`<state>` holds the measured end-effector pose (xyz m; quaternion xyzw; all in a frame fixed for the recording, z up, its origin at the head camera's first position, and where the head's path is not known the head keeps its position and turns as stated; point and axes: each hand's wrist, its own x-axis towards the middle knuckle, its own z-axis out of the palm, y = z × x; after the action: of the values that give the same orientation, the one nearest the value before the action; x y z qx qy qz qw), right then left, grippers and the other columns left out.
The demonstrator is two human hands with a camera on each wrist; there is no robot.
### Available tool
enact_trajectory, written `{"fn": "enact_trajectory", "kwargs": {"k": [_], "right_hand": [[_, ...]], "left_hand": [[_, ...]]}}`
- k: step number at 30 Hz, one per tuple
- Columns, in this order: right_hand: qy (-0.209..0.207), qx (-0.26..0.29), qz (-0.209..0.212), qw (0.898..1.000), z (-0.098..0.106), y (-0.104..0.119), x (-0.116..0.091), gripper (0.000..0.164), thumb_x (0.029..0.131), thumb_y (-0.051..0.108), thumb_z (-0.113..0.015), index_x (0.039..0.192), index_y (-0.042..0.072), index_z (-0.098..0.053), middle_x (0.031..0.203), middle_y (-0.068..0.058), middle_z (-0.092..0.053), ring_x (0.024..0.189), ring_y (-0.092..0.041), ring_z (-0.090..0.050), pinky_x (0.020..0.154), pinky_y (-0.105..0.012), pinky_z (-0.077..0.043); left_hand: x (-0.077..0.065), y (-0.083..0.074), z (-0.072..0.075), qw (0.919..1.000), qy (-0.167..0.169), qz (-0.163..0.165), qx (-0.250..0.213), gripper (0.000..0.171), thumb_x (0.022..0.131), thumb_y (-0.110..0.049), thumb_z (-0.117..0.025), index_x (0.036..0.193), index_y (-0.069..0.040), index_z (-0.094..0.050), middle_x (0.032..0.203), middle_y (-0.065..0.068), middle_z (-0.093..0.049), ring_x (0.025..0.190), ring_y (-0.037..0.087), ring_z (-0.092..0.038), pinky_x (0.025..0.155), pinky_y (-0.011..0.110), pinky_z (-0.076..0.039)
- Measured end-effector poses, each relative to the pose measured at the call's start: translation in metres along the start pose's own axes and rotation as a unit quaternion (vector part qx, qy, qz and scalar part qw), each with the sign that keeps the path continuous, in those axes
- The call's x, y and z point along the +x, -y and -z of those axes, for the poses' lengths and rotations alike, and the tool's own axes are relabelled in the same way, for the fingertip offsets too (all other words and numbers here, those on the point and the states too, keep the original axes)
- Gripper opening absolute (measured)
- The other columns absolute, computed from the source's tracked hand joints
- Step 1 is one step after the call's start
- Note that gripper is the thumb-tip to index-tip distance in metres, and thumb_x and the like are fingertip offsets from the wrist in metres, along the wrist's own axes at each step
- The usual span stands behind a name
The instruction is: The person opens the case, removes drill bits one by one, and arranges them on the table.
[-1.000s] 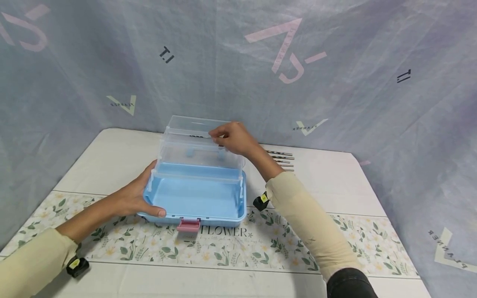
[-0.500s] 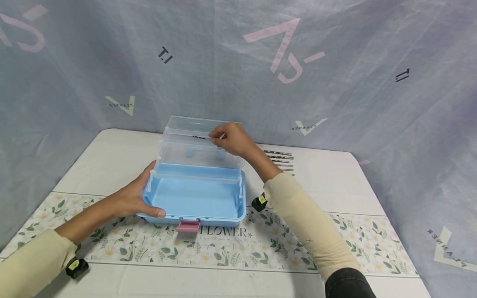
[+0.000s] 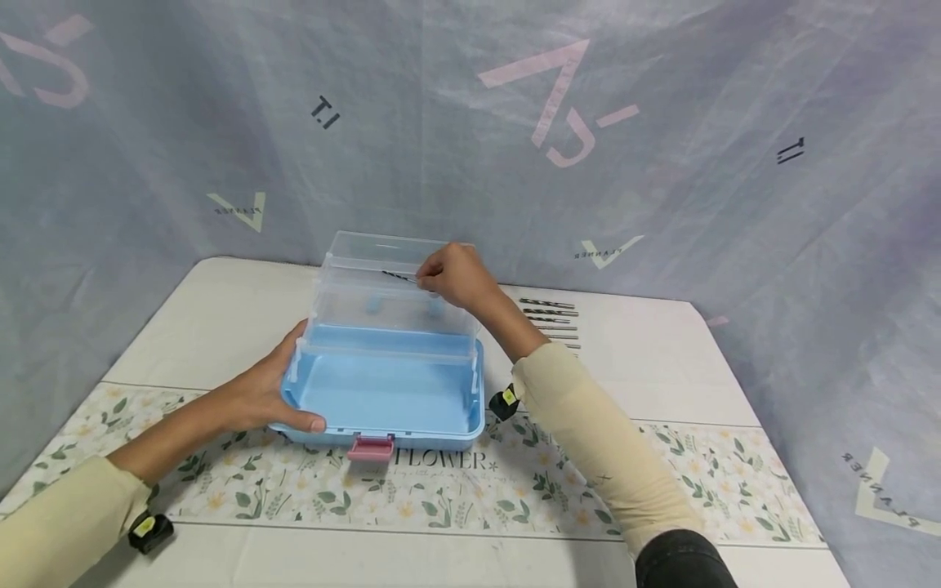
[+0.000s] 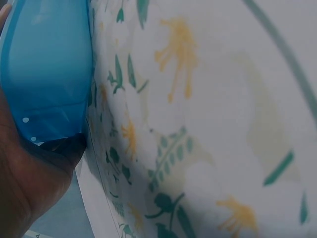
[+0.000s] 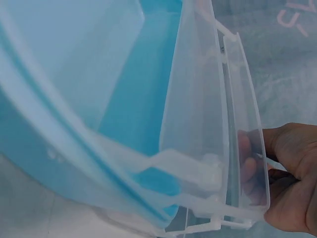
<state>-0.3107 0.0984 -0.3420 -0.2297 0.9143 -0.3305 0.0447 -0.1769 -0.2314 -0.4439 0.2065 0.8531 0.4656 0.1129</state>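
A light blue plastic toolbox (image 3: pixel 390 400) with a pink latch (image 3: pixel 371 447) stands unfolded in the head view. Its clear trays (image 3: pixel 393 314) are raised at the back. My left hand (image 3: pixel 265 392) grips the box's left end, thumb over the front corner; the left wrist view shows this hand (image 4: pixel 37 183) around the blue end (image 4: pixel 49 74). Over the upper clear tray, my right hand (image 3: pixel 459 278) pinches a thin dark drill bit (image 3: pixel 398 277) whose fluted end points left. In the right wrist view, this hand's fingers (image 5: pixel 250 173) show through the clear tray (image 5: pixel 250 99).
Several drill bits (image 3: pixel 547 312) lie in a row on the table (image 3: pixel 632 359), right of the box and partly behind my right forearm. A grey printed cloth (image 3: pixel 412 147) hangs behind the table. A floral band (image 3: pixel 456 490) crosses the tabletop.
The drill bit in my right hand has tilted, its free end slanting up to the left. The right hand has shifted slightly. My left hand keeps its hold on the box.
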Motion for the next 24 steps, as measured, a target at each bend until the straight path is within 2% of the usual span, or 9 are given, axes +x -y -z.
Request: {"fn": "enact_trajectory", "kwargs": {"k": [4,7,11,14,20,22,24], "right_hand": [[0.013,-0.032,0.006,0.999,-0.0012,0.0015,0.0009,0.021,0.113,0.014,-0.069,0.117,0.003,-0.087,0.111,-0.013,-0.084,0.087,-0.020,-0.072,0.080,-0.035,-0.059],[0.024,-0.060,0.010,0.998,-0.0022,0.0039,0.0007,0.024,0.116,0.015,-0.063,0.118,0.002,-0.084,0.108,-0.014,-0.081,0.082,-0.018,-0.065,0.080,-0.034,-0.057],[0.025,-0.078,0.005,0.997,-0.0039,0.0079,-0.0010,0.026,0.117,0.012,-0.058,0.122,0.001,-0.080,0.111,-0.014,-0.079,0.083,-0.018,-0.062,0.084,-0.035,-0.056],[0.019,-0.080,-0.001,0.997,-0.0053,0.0097,-0.0023,0.025,0.117,0.009,-0.057,0.124,0.001,-0.079,0.117,-0.013,-0.078,0.088,-0.017,-0.061,0.088,-0.034,-0.056],[0.024,-0.054,-0.005,0.998,-0.0038,0.0078,-0.0044,0.026,0.117,0.004,-0.050,0.123,-0.002,-0.074,0.119,-0.018,-0.073,0.085,-0.020,-0.049,0.086,-0.036,-0.047],[0.024,-0.035,-0.005,0.999,-0.0024,0.0056,-0.0047,0.025,0.117,0.002,-0.048,0.125,-0.003,-0.071,0.122,-0.019,-0.074,0.088,-0.020,-0.054,0.085,-0.035,-0.048],[0.025,-0.008,-0.004,1.000,-0.0012,0.0030,-0.0043,0.025,0.117,0.002,-0.048,0.127,-0.004,-0.070,0.124,-0.020,-0.075,0.094,-0.022,-0.064,0.086,-0.034,-0.054]], "left_hand": [[-0.0003,-0.0007,-0.0006,1.0000,-0.001,0.009,0.004,0.162,0.076,-0.021,-0.104,0.180,-0.027,0.020,0.183,0.034,-0.016,0.158,0.062,-0.037,0.116,0.083,-0.041],[-0.0001,-0.0012,-0.0009,1.0000,-0.002,0.008,0.003,0.163,0.075,-0.020,-0.104,0.181,-0.027,0.019,0.181,0.034,-0.019,0.156,0.062,-0.039,0.115,0.082,-0.042],[0.0009,-0.0007,-0.0012,0.9999,-0.002,-0.009,-0.006,0.161,0.074,-0.016,-0.104,0.182,-0.027,0.015,0.177,0.033,-0.027,0.150,0.061,-0.047,0.111,0.077,-0.049],[0.0017,0.0004,-0.0010,0.9998,-0.002,-0.017,-0.011,0.160,0.074,-0.015,-0.104,0.182,-0.029,0.014,0.176,0.033,-0.029,0.149,0.061,-0.048,0.109,0.075,-0.051],[0.0034,0.0016,-0.0012,0.9995,-0.002,-0.021,-0.022,0.159,0.073,-0.013,-0.104,0.182,-0.026,0.010,0.173,0.032,-0.033,0.146,0.060,-0.052,0.107,0.072,-0.053],[0.0032,0.0014,-0.0014,0.9995,-0.003,-0.020,-0.022,0.159,0.073,-0.012,-0.104,0.182,-0.024,0.010,0.171,0.032,-0.035,0.145,0.059,-0.053,0.108,0.072,-0.053],[0.0028,0.0013,-0.0015,0.9996,-0.004,-0.020,-0.022,0.159,0.072,-0.012,-0.105,0.182,-0.023,0.009,0.170,0.032,-0.036,0.145,0.059,-0.054,0.109,0.073,-0.052]]}}
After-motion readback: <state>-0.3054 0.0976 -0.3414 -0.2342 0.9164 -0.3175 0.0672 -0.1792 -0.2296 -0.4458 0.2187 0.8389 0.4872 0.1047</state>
